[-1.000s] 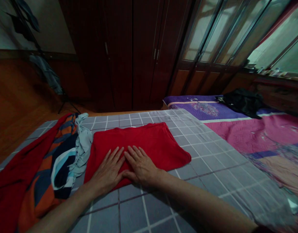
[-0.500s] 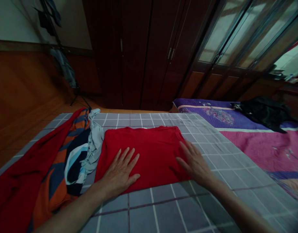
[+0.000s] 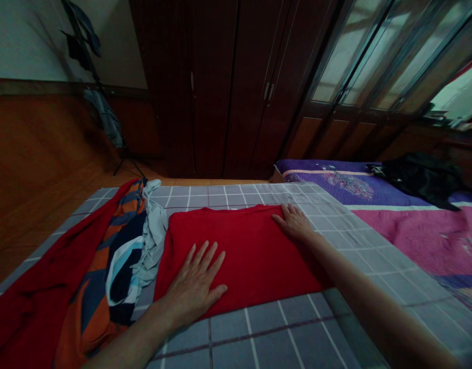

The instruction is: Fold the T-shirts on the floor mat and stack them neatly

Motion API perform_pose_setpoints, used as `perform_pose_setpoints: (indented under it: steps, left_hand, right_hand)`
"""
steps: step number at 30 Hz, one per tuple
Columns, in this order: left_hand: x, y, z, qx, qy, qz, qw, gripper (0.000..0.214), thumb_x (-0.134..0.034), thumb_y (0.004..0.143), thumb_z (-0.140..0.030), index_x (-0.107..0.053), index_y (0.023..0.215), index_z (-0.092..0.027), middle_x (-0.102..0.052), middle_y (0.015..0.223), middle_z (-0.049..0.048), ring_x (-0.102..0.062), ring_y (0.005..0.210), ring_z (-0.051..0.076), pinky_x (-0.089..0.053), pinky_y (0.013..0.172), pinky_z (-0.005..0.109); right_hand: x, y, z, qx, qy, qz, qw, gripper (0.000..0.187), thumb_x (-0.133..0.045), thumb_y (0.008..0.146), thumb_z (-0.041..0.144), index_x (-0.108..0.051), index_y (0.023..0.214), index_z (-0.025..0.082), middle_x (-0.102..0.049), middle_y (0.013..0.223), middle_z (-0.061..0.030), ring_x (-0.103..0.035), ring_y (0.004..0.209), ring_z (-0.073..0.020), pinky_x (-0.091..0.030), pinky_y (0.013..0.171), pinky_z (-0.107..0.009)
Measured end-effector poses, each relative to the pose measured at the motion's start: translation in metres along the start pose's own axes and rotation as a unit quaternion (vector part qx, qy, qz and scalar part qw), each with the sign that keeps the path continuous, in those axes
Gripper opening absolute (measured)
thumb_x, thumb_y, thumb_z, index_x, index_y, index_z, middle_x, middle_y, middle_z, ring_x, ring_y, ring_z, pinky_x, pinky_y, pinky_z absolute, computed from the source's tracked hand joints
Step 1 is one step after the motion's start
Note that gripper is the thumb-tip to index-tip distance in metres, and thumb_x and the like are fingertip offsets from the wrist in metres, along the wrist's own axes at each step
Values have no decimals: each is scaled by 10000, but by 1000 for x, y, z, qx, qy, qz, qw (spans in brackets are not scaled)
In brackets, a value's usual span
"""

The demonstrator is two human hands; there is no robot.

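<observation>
A folded red garment [image 3: 243, 246] lies flat on a grey checked sheet [image 3: 267, 338]. My left hand [image 3: 193, 287] rests palm down on its near left part, fingers spread. My right hand [image 3: 295, 223] lies flat at the garment's far right corner, fingers stretched out over the edge. Neither hand holds anything.
A heap of clothes [image 3: 105, 266], red, orange, navy striped and pale blue, lies to the left of the garment. A pink and purple quilt [image 3: 405, 225] spreads to the right with a black garment [image 3: 420, 177] on it. Dark wardrobe doors [image 3: 228, 87] stand behind.
My hands started side by side on the near middle of the garment. The right hand slid out to the right edge, then up to the far right corner. The left hand stayed near left.
</observation>
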State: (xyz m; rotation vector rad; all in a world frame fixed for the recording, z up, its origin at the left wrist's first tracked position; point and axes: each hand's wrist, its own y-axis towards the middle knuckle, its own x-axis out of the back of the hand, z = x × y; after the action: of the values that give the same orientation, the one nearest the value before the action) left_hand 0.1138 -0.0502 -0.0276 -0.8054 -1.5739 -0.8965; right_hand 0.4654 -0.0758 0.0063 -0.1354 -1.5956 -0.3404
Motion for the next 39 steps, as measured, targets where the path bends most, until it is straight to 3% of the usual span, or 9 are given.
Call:
perform_pose_setpoints:
  steps: [2,7,13,17,24,27,30,35,39]
  left_hand:
    - [-1,0,0,3,6,-7,1000,632,-299,928,-582,-217,1478,-281,-218,1547,51,-172,1413,284,-91,1138,475]
    - [-3,-1,0,-1,21,-8,1000,631,-306,930,-577,-192,1481,-290,-217,1546,42,-183,1411,280,-116,1133,468]
    - [-9,-1,4,-14,66,-27,997,637,-338,931,-554,-158,1485,-298,-235,1540,42,-208,1405,279,-149,1126,467]
    - [-14,-1,4,-24,91,-31,995,651,-360,929,-537,-123,1489,-304,-219,1542,41,-220,1402,279,-187,1122,472]
    - [10,9,10,-6,47,89,995,657,-444,892,-535,-204,1470,-335,-236,1527,43,-264,1383,306,-290,1091,509]
    - [37,44,3,-13,-3,141,990,592,-505,878,-426,-333,1435,-321,-329,1496,43,-315,1364,285,-289,1101,491]
    - [50,106,-17,-34,-80,105,991,489,-397,919,-294,-406,1405,-238,-396,1465,55,-342,1356,227,-271,1123,440]
    - [17,200,-41,-41,-208,44,976,552,-324,926,-263,-267,1460,-137,-334,1497,89,-339,1357,177,-293,1117,346]
    - [-11,227,-37,-34,-175,36,983,522,-283,952,-342,-342,1428,-136,-385,1469,100,-332,1359,205,-229,1134,414]
  right_hand:
    - [-2,-2,3,-8,-6,-12,1000,679,-326,944,478,-310,1408,-18,-304,1442,-297,-302,1330,-380,-259,1039,-526]
    - [-6,-1,37,138,9,37,990,599,-341,926,552,-366,1422,216,-307,1505,-84,-257,1367,-257,-210,1089,-402]
    - [5,10,33,-18,5,-10,1000,543,-426,909,454,-518,1265,55,-447,1347,-258,-409,1228,-368,-317,974,-488]
    - [-5,-11,51,14,32,-60,998,534,-454,900,439,-479,1316,105,-300,1474,-202,-241,1347,-353,-202,1065,-466]
    - [-19,-18,52,33,85,-61,994,499,-420,914,469,-541,1260,130,-457,1377,-175,-370,1279,-309,-275,1037,-413]
    - [-22,-16,51,12,92,-53,994,588,-431,898,506,-493,1318,99,-389,1425,-212,-321,1317,-351,-241,1052,-451]
    - [-23,-17,52,-5,103,-35,994,648,-415,896,527,-436,1374,90,-329,1462,-221,-245,1355,-382,-190,1070,-481]
    - [-19,-21,51,5,100,-17,995,620,-452,880,362,-363,1422,73,-286,1478,-238,-207,1366,-405,-150,1079,-501]
    - [-19,-23,50,9,109,-18,994,625,-474,857,374,-411,1395,63,-289,1473,-248,-219,1356,-423,-127,1084,-512]
